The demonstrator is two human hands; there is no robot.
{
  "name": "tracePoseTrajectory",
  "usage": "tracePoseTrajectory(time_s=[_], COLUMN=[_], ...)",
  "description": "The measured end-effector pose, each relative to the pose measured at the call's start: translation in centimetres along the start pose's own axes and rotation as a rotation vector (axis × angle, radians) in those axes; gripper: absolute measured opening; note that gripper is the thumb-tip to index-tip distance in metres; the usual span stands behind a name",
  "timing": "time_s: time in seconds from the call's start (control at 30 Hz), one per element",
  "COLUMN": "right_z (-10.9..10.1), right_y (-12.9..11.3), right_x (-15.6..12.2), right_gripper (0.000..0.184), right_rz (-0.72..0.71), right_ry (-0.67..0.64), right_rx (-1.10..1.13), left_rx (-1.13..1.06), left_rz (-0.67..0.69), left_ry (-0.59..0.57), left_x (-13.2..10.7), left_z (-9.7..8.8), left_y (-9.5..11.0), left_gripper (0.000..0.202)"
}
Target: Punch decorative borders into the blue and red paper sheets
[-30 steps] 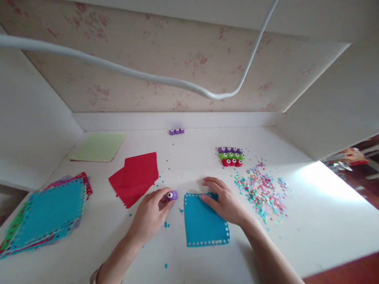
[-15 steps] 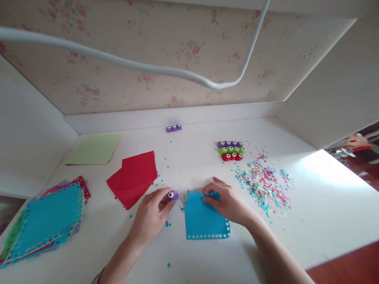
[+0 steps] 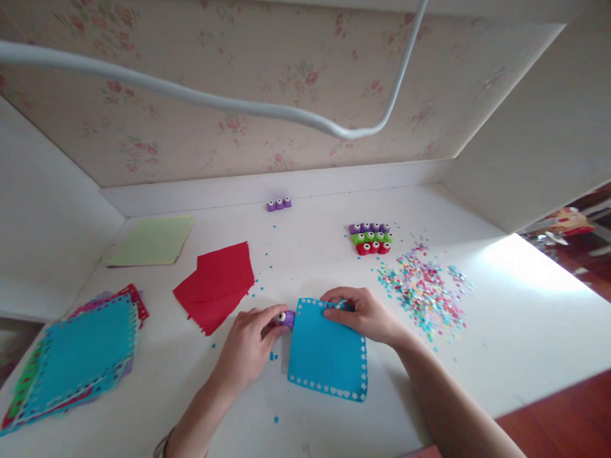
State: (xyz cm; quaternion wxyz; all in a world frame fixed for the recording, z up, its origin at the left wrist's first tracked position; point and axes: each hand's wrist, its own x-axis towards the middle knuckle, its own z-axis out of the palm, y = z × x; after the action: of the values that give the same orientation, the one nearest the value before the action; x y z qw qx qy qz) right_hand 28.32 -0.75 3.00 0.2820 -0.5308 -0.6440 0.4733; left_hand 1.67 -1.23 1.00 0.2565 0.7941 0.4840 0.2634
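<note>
My left hand (image 3: 254, 339) grips a small purple craft punch (image 3: 286, 319) with a white button on it. The punch sits against the left edge of a blue paper sheet (image 3: 327, 349); whether the edge is inside its slot I cannot tell. Small cut-out shapes line the sheet's top, right and bottom edges, while the left edge looks plain. At the sheet's upper right, my right hand (image 3: 360, 313) pinches the paper between thumb and fingers. A few blue paper bits (image 3: 273, 356) lie just below the punch.
Red sheets (image 3: 219, 287) and a pale green stack (image 3: 151, 241) lie left, behind a pile of punched sheets (image 3: 82, 350). Purple punches (image 3: 279, 204) stand near the wall. Several coloured punches (image 3: 371, 238) and scattered confetti (image 3: 430, 291) are on the right. A white cable (image 3: 219, 104) hangs across above.
The blue sheet has tilted and shifted left, so its left edge now meets the purple punch. My left hand has moved slightly right with the punch. The view has shifted a little.
</note>
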Motion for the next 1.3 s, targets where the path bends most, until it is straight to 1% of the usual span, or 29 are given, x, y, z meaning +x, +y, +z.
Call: tracePoseTrajectory(time_s=[0.17, 0.33, 0.53, 0.63, 0.73, 0.83, 0.97, 1.03, 1.1, 1.17, 1.3], right_z=[0.3, 0.2, 0.2, 0.1, 0.2, 0.6, 1.1, 1.2, 1.3, 1.5, 1.7], right_y=[0.2, 0.3, 0.4, 0.5, 0.3, -0.1, -0.6, -0.6, -0.4, 0.0, 0.4], right_x=[0.1, 0.1, 0.0, -0.1, -0.1, -0.2, -0.8, -1.3, -1.8, -2.2, -2.5], right_gripper=[0.026, 0.027, 0.028, 0.027, 0.027, 0.027, 0.031, 0.035, 0.035, 0.034, 0.031], right_rz=[0.027, 0.042, 0.077, 0.083, 0.066, -0.002, -0.223, -0.327, -0.388, -0.413, -0.414], right_ry=[0.012, 0.027, -0.004, -0.043, -0.056, -0.006, 0.104, 0.086, 0.012, -0.039, -0.051], right_rx=[-0.016, -0.034, 0.026, 0.049, -0.002, -0.13, -0.407, -0.54, -0.606, -0.613, -0.627], left_rx=[0.013, 0.004, 0.018, 0.027, 0.043, 0.078, 0.104, 0.111, 0.12, 0.126, 0.141], left_rz=[0.044, 0.048, 0.072, 0.124, 0.183, 0.189, 0.178, 0.153, 0.126, 0.121, 0.118], left_ry=[0.011, 0.033, 0.034, 0.014, -0.018, -0.036, -0.022, -0.026, -0.045, -0.062, -0.085], left_x=[0.0, 0.0, 0.0, 0.0, 0.1, 0.0, -0.2, -0.3, -0.5, -0.5, -0.4], left_z=[0.1, 0.1, 0.1, 0.2, 0.3, 0.4, 0.2, 0.0, -0.1, -0.2, -0.2], left_y=[0.3, 0.2, 0.0, -0.1, -0.1, 0.0, 0.2, 0.4, 0.6, 0.8, 1.0], left_gripper=[0.026, 0.028, 0.027, 0.027, 0.028, 0.031, 0.037, 0.036, 0.031, 0.026, 0.023])
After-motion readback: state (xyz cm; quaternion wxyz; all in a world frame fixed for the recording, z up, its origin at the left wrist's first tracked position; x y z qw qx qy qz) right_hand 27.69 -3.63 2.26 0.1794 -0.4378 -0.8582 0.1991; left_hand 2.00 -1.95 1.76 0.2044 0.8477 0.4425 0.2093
